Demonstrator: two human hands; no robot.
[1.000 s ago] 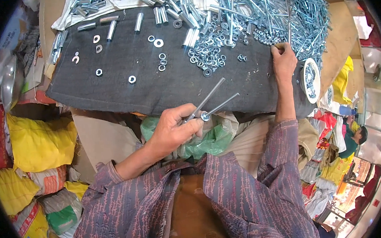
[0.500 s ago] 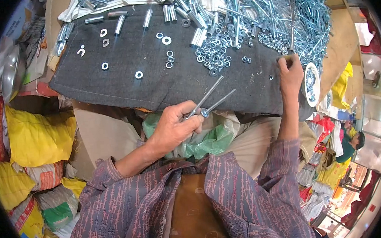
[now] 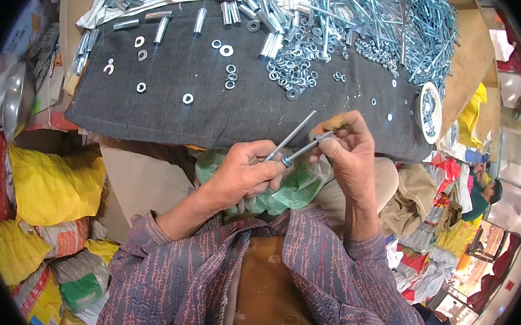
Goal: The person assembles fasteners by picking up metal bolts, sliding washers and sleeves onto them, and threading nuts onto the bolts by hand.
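My left hand (image 3: 244, 171) is closed around two long thin metal bolts. One bare bolt (image 3: 294, 132) slants up and to the right from its fingers. The lower bolt (image 3: 301, 152) has a washer-like ring (image 3: 286, 161) near my left fingertips. At this bolt's far end, my right hand (image 3: 350, 147) pinches with thumb and fingers; whether a small part also sits between them I cannot make out. Both hands are above my lap at the near edge of the dark cloth (image 3: 167, 118).
Loose nuts and washers (image 3: 292, 69) lie on the cloth, with metal sleeves (image 3: 200, 22) behind them. A large heap of bolts (image 3: 407, 13) covers the far right. A white bowl of small parts (image 3: 430, 114) stands at the right edge. Yellow sacks (image 3: 56, 183) are stacked at left.
My right hand has come from beside the heap of small nuts and bolts down and left to the lower bolt's end. That bolt now tilts flatter. My left hand keeps both bolts.
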